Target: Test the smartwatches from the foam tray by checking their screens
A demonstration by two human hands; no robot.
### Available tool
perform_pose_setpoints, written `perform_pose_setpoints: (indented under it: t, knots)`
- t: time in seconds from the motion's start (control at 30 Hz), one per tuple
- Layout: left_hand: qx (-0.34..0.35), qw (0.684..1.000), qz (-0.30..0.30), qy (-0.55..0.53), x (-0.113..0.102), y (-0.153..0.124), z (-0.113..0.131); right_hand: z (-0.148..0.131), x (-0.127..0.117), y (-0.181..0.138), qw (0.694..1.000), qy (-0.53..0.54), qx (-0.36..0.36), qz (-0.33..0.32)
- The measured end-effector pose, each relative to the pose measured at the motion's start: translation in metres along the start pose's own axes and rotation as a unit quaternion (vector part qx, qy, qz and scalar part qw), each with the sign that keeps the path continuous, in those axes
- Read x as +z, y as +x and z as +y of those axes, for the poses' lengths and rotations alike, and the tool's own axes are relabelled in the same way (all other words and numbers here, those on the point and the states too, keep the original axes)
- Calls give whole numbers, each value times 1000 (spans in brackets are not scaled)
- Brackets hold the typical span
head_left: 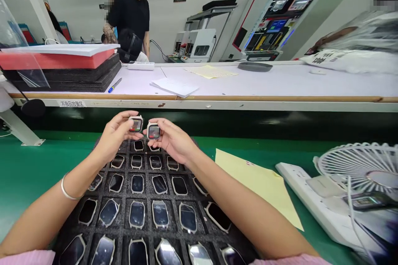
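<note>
"Head view: how do your fingers stand?"

"Both sets are pinched closed. My left fingers (126, 126) hold a pale-framed watch (137, 124) by its edges, thumb lapping the left side of its screen. My right fingers (164, 125) grip a second watch (154, 131) just beside it, thumb at its upper right edge. Both screens are lit."

"Where are those two exactly?"

"Above the far end of a black foam tray (148, 211), faces turned toward me. More watches (137, 214) lie in its compartments, their screens dark or reflecting; my forearms hide some."

"And beyond the tray?"

"The green surface (27, 169) around it. By my right forearm lies a yellow sheet (258, 182), then a white power strip (294, 172) and a fan (351, 157). Ahead, a raised white shelf (217, 89) carries loose papers (175, 86), a blue pen (115, 85) and, at its left, a foam stack (62, 60). Past it stands a person in a black shirt (133, 12)."
</note>
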State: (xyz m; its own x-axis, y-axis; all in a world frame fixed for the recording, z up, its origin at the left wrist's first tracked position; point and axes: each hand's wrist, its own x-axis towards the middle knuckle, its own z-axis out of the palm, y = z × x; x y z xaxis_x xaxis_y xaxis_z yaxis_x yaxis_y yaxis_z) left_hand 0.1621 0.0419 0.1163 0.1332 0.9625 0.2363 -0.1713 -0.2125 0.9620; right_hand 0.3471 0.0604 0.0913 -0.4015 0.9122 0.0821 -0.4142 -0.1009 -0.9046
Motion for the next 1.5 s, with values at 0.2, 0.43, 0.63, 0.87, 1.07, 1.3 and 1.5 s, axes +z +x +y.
perform_pose_setpoints:
  t: [0.2, 0.43, 0.63, 0.87, 1.07, 1.3, 1.5]
  knots:
    - [124, 992, 17, 8, 9, 26, 66, -72, 32, 16, 991, -66, -113, -21]
    - [190, 982, 15, 3, 13, 38, 115, -136, 68, 20, 971, -112, -204, -54]
    - [214, 977, -15, -9, 19, 35, 136, -152, 85, 17, 968, -107, -221, -47]
    - [216, 976, -9, -1, 21, 29, 145, -156, 92, 13, 967, -117, -221, -48]
    - [226, 974, -13, 0, 19, 29, 155, -163, 94, 14, 961, -126, -238, -63]
    - [226, 974, -17, 11, 18, 19, 144, -155, 89, 3, 966, -123, -216, -73]
    - [198, 979, -30, 35, 13, -9, 96, -108, 64, -23, 973, -121, -180, -83]
